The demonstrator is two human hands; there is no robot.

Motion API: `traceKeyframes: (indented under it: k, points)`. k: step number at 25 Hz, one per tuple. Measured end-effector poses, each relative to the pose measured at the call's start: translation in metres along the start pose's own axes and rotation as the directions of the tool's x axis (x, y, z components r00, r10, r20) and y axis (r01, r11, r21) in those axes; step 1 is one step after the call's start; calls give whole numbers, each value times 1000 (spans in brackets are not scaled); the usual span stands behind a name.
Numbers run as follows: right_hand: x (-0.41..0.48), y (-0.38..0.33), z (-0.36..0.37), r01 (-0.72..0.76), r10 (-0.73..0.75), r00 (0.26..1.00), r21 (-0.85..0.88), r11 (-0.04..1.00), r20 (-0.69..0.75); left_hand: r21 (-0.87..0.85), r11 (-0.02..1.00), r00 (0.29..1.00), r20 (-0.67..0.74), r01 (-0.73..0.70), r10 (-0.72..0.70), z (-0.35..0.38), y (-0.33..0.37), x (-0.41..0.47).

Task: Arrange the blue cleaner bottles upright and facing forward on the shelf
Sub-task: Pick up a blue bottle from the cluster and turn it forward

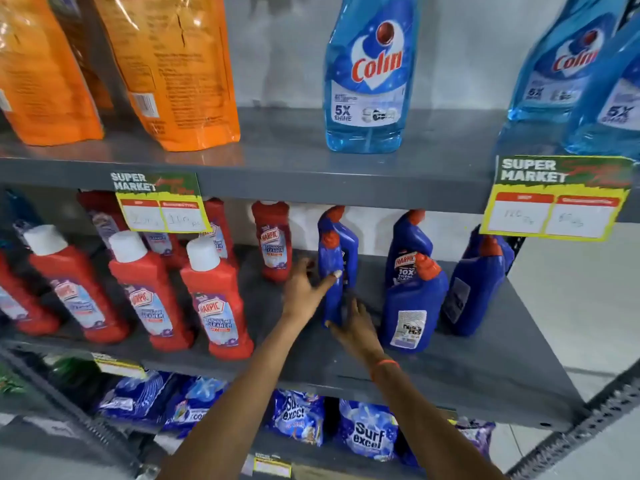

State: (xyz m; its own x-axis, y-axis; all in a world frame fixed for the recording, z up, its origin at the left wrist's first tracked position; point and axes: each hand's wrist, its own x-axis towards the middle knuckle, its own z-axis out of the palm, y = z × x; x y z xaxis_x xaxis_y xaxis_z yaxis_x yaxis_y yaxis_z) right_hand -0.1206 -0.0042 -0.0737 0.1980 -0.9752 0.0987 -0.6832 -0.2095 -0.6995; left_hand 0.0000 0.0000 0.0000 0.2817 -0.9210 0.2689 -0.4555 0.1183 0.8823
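Several blue cleaner bottles with orange caps stand on the middle grey shelf (467, 362). The front left blue bottle (331, 271) is upright and turned side-on, with another close behind it. My left hand (304, 285) touches its left side, thumb pressed on its front. My right hand (353, 330) rests against its base from the right, fingers spread. A second blue bottle (412, 303) stands to the right showing its back label. Behind it one blue bottle (408, 251) faces forward. At the far right stands another blue bottle (474, 289) with its back label out.
Red cleaner bottles (214, 299) with white caps fill the shelf's left half. The upper shelf holds orange pouches (173, 71) and light blue glass-cleaner bottles (367, 74). Price tags (554, 199) hang from its edge. Detergent packs (367, 434) lie on the lower shelf.
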Motion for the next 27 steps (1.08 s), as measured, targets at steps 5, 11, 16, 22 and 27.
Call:
traceKeyframes:
  k: [5,11,16,22,27]
  points:
    - [-4,-4,14,-45,49,998,120,992,-26,119,992,999,14,43,-45,10,12,10]
    - [3,-2,3,-48,39,998,259,965,40,5,994,994,-11,109,-109,-7,8,19]
    - [5,4,-16,-206,92,973,613,763,212,-231,970,988,144,81,-48,-24,8,20]
    - [-2,0,-9,-179,172,982,654,735,76,-299,951,964,267,76,7,-28,14,9]
    - [-11,-14,-3,-147,251,963,595,790,-94,-115,986,992,-32,118,-123,2,27,-11]
